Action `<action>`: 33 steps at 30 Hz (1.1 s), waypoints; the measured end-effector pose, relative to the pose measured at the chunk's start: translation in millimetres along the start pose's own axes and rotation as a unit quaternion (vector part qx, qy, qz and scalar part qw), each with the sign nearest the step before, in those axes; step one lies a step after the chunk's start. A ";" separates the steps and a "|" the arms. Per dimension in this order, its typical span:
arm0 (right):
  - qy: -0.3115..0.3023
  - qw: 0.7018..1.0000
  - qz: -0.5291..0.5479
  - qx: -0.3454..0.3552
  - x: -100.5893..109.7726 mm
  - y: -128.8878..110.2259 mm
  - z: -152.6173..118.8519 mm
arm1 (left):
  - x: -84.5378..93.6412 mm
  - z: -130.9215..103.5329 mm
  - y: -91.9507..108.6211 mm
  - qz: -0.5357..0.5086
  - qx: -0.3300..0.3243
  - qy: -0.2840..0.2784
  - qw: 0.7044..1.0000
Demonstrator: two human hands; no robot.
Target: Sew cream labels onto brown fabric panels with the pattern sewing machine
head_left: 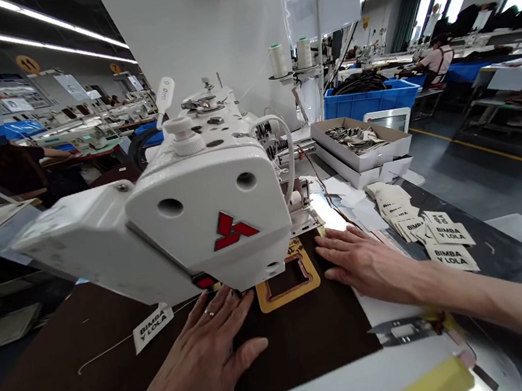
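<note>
A white sewing machine (204, 211) with a red logo fills the middle of the view. Under its head lies dark brown fabric (304, 340) with a yellow rectangular frame template (287, 280) on it. My left hand (211, 352) lies flat on the fabric, fingers spread, just left of the template. My right hand (363, 262) rests flat at the fabric's right edge, fingertips beside the template. Neither hand grips anything. One white "BIMBA Y LOLA" label (153, 325) lies on the fabric to the left.
A pile of labels (425, 229) lies at the right, thread snips (401, 330) near my right forearm. Cardboard boxes (362, 146), a blue bin (365, 100) and thread cones (291, 56) stand behind. Other people sit at far tables on both sides.
</note>
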State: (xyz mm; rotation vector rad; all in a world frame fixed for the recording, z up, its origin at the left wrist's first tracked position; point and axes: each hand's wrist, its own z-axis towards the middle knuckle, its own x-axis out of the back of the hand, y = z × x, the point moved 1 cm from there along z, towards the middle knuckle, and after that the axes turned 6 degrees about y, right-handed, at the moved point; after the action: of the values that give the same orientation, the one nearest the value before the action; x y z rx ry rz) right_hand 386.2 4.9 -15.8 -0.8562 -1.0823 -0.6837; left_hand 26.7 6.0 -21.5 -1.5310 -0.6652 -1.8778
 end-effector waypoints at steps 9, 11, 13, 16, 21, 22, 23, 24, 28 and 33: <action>-0.018 1.000 0.012 0.006 -2.1 1.6 -0.5 | -0.5 -10.1 4.6 -0.042 -0.002 0.003 0.999; -0.024 1.000 0.016 0.002 -1.6 9.3 10.5 | -4.8 -7.5 2.9 -0.038 0.009 0.010 0.999; -0.022 1.000 0.014 -0.004 -0.5 13.9 16.3 | -9.8 -6.8 0.4 -0.031 0.023 0.020 0.999; -0.012 1.000 0.007 -0.003 1.2 8.7 7.8 | -12.5 -12.4 0.2 -0.042 0.037 0.047 0.997; -0.024 1.000 0.000 0.015 0.3 -7.9 -14.2 | -6.5 -23.2 9.0 -0.076 0.015 0.060 0.995; -0.027 1.000 -0.003 0.013 -0.2 -8.4 -14.5 | -5.7 -23.5 10.2 -0.074 0.008 0.053 0.996; -0.030 0.999 -0.005 0.013 -0.6 -7.8 -13.9 | -5.2 -23.6 10.9 -0.068 0.003 0.046 0.997; -0.032 0.999 -0.006 0.015 -0.8 -6.6 -13.0 | -4.7 -23.8 11.3 -0.060 -0.001 0.043 0.997; 0.003 0.999 0.006 0.041 1.3 -1.6 -16.8 | -0.7 -29.0 12.7 -0.043 -0.053 0.074 0.995; 0.034 0.996 0.026 0.082 4.3 -6.4 -38.0 | 8.8 -43.4 21.3 -0.042 -0.124 0.111 0.985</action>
State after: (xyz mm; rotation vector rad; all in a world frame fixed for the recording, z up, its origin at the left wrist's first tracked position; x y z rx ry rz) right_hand 400.0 -31.2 -18.6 -0.7118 -1.0357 -0.5687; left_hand 12.1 -40.9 -21.6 -1.4297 -0.4139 -2.2237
